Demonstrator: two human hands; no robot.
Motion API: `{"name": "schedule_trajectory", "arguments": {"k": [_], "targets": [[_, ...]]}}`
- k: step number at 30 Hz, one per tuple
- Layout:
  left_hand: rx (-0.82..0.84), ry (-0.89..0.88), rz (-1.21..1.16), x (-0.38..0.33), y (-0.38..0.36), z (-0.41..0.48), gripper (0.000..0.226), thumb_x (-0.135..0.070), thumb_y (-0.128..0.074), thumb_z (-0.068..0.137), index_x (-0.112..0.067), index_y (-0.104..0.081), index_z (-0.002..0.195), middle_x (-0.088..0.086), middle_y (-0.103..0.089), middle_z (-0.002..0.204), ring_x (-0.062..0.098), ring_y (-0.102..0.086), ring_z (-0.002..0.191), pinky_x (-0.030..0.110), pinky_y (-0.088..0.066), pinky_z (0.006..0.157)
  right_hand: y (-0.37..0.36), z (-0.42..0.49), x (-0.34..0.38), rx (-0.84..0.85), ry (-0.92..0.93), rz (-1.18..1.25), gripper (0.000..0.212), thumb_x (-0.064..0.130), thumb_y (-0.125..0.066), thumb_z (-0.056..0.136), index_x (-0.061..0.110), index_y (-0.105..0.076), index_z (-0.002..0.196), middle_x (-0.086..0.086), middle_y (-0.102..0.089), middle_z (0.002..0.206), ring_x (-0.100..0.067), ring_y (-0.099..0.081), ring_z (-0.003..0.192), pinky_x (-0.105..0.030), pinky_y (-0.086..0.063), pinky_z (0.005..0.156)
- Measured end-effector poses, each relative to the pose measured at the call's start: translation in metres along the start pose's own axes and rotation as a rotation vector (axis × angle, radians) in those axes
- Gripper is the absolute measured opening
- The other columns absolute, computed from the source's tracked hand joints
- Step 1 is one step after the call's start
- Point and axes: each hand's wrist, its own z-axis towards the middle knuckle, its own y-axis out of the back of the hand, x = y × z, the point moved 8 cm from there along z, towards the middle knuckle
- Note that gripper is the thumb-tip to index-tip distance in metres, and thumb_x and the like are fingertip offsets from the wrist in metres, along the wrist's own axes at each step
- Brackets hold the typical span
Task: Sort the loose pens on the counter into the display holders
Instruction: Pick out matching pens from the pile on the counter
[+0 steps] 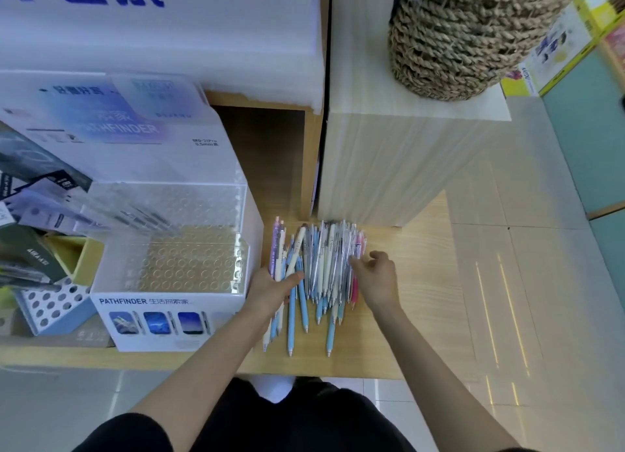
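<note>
Gathering step. Your left hand (270, 292) grips a few pens from the pen pile (324, 259) on the worktop (422, 316), right of the display holder (176, 265). Your right hand (378, 279), loose-fingered, touches the pile's right edge. Next, likely: carry pens left and seat each upright in a hole.

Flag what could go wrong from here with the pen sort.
1. The left hand grips a mixed bundle of pens, purple, cream and blue; one could slip free or land in the wrong holder.
2. The loose pile has blue pens pointing toward the counter front edge; the right hand, touching the pile, could roll some off.
3. The holder tray has close-set holes, easy to miss.
</note>
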Motion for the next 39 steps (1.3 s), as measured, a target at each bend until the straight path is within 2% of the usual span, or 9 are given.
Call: {"name": "schedule_trajectory", "arguments": {"k": [3, 7, 13, 20, 23, 26, 31, 35, 39], "targets": [[-0.059, -0.046, -0.047, 0.003, -0.003, 0.009, 0.026, -0.013, -0.066, 0.089, -0.024, -0.059, 0.112, -0.009, -0.066, 0.097, 0.007, -0.062, 0.086, 0.021, -0.05, 0.078, -0.019, -0.006, 0.007, -0.037, 0.031, 0.001, 0.057, 0.037, -0.068, 0.085, 0.001, -0.047, 0.124, -0.012, -0.049, 0.11, -0.027, -0.048, 0.101, -0.041, -0.044, 0.092], [-0.088, -0.022, -0.055, 0.011, -0.004, 0.013, 0.009, -0.013, -0.061, 0.092, -0.012, -0.063, 0.1, -0.004, -0.068, 0.078, -0.003, -0.063, 0.061, 0.015, -0.047, 0.061, -0.031, -0.006, 0.017, -0.051, 0.062, 0.048, 0.041, 0.023, -0.071, 0.084, -0.001, -0.051, 0.11, -0.016, -0.055, 0.109, -0.031, -0.053, 0.103, -0.046, -0.045, 0.091], [-0.015, -0.007, -0.173, 0.01, -0.002, 0.009, 0.01, -0.015, -0.063, 0.091, -0.023, -0.065, 0.085, -0.009, -0.071, 0.069, 0.001, -0.067, 0.064, 0.017, -0.05, 0.063, -0.044, -0.012, 0.022, -0.017, 0.131, 0.097, 0.021, 0.02, -0.059, 0.092, 0.001, -0.052, 0.099, -0.019, -0.057, 0.098, -0.032, -0.057, 0.089, -0.042, -0.049, 0.078], [0.025, -0.006, -0.215, 0.001, -0.004, 0.003, 0.011, -0.015, -0.064, 0.09, -0.017, -0.066, 0.08, -0.001, -0.07, 0.073, 0.009, -0.067, 0.069, 0.023, -0.053, 0.071, -0.034, -0.005, 0.014, 0.042, 0.059, 0.215, 0.023, 0.03, -0.068, 0.087, 0.014, -0.052, 0.093, 0.001, -0.058, 0.081, -0.009, -0.054, 0.068, -0.011, -0.037, 0.046], [0.038, -0.009, -0.223, -0.001, -0.004, 0.001, 0.004, -0.014, -0.065, 0.09, -0.015, -0.067, 0.087, -0.003, -0.07, 0.072, 0.007, -0.067, 0.068, 0.016, -0.052, 0.063, -0.027, -0.002, 0.007, 0.065, 0.013, 0.291, 0.017, 0.029, -0.066, 0.088, 0.014, -0.059, 0.084, 0.003, -0.06, 0.067, -0.008, -0.054, 0.057, -0.014, -0.038, 0.046], [0.059, -0.014, -0.224, -0.002, -0.003, -0.001, 0.003, -0.014, -0.065, 0.089, -0.015, -0.067, 0.088, 0.0, -0.071, 0.074, 0.01, -0.067, 0.071, 0.023, -0.053, 0.071, -0.016, -0.001, 0.003, 0.045, 0.002, 0.406, 0.015, 0.015, -0.062, 0.089, 0.016, -0.058, 0.075, 0.009, -0.055, 0.05, -0.008, -0.051, 0.049, -0.017, -0.04, 0.043], [0.083, -0.056, -0.204, -0.006, -0.001, -0.005, 0.002, -0.013, -0.065, 0.089, -0.015, -0.066, 0.088, -0.005, -0.069, 0.066, 0.007, -0.066, 0.067, 0.028, -0.052, 0.077, -0.006, -0.004, 0.003, 0.122, -0.006, 0.509, 0.008, 0.011, -0.064, 0.089, 0.012, -0.057, 0.093, -0.002, -0.06, 0.072, -0.017, -0.059, 0.068, -0.03, -0.048, 0.061], [0.107, -0.064, -0.249, -0.012, -0.001, -0.012, 0.005, -0.01, -0.065, 0.088, -0.015, -0.066, 0.091, -0.003, -0.068, 0.067, 0.007, -0.065, 0.064, 0.022, -0.053, 0.067, -0.003, -0.013, 0.005, 0.209, -0.009, 0.578, 0.007, 0.007, -0.06, 0.091, 0.01, -0.054, 0.091, -0.002, -0.053, 0.064, -0.018, -0.053, 0.055, -0.034, -0.044, 0.053], [0.044, -0.046, -0.24, -0.017, 0.001, -0.022, 0.01, -0.005, -0.066, 0.086, -0.012, -0.062, 0.081, -0.007, -0.056, 0.049, 0.005, -0.05, 0.041, 0.02, -0.046, 0.046, -0.004, -0.04, 0.035, 0.341, 0.149, 0.582, 0.004, 0.009, -0.057, 0.093, 0.01, -0.058, 0.09, -0.002, -0.059, 0.066, -0.016, -0.054, 0.053, -0.029, -0.048, 0.052]]}}
